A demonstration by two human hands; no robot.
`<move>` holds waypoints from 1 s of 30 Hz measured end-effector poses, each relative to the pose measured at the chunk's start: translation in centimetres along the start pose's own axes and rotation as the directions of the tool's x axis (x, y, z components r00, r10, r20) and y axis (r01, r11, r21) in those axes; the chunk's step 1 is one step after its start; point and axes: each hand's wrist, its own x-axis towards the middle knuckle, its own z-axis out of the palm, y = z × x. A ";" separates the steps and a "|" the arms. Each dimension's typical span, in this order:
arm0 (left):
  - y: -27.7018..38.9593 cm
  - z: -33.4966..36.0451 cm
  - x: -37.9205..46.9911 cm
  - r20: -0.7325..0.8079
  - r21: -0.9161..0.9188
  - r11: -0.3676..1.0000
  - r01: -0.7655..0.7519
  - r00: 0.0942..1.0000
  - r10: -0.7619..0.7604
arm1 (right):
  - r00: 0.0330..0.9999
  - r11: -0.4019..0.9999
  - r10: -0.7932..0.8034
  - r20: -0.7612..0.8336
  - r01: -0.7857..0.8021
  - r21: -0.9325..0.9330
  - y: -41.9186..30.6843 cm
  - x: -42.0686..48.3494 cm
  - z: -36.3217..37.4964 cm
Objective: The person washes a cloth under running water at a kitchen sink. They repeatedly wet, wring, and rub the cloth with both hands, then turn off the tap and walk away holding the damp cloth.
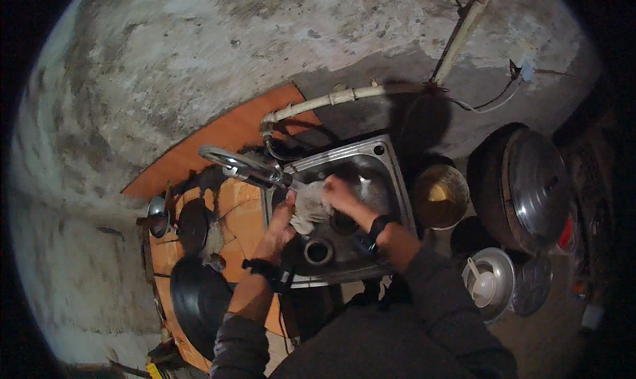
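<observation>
A wet-looking greyish-white cloth [311, 207] is stretched between my hands over a stainless steel sink [397, 180]. My left hand [282, 220] grips its left side, close below the spout of a chrome faucet [248, 169]. The cloth's upper right part is held in the closed fingers of my right hand [340, 195]. Inside the basin, under my wrists, is a dark round ring-shaped thing [318, 252]; whether it is a drain or a small vessel I cannot tell. Dark bands circle both wrists. My forearms hide part of the basin.
Left of the sink, a black wok [198, 299] rests on an orange tiled counter [243, 205]. To the right stand a bucket [441, 195], a large lidded pot [539, 190] and a metal basin [504, 269] holding a white ladle [482, 284]. A pipe [328, 99] runs along the wall.
</observation>
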 end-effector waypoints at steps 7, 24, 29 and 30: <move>-1.8 0.7 2.1 0.325 -0.258 0.928 0.268 0.929 -0.178 | 0.961 0.936 -0.268 -0.071 0.242 -0.256 0.0 -0.2 3.2; 1.9 -0.7 -0.8 0.128 -0.044 0.987 0.153 0.981 -0.146 | 0.742 0.747 -0.662 -0.105 0.664 -0.017 -1.1 -5.4 2.9; 1.5 -1.5 -0.6 0.125 -0.027 0.985 0.171 0.978 -0.167 | 0.935 0.890 -0.344 0.082 0.353 -0.290 -1.2 -4.1 0.8; 1.4 -1.6 -0.4 0.147 -0.060 0.977 0.205 0.970 -0.195 | 0.979 0.925 -0.204 -0.002 0.192 -0.327 -1.4 -4.0 0.9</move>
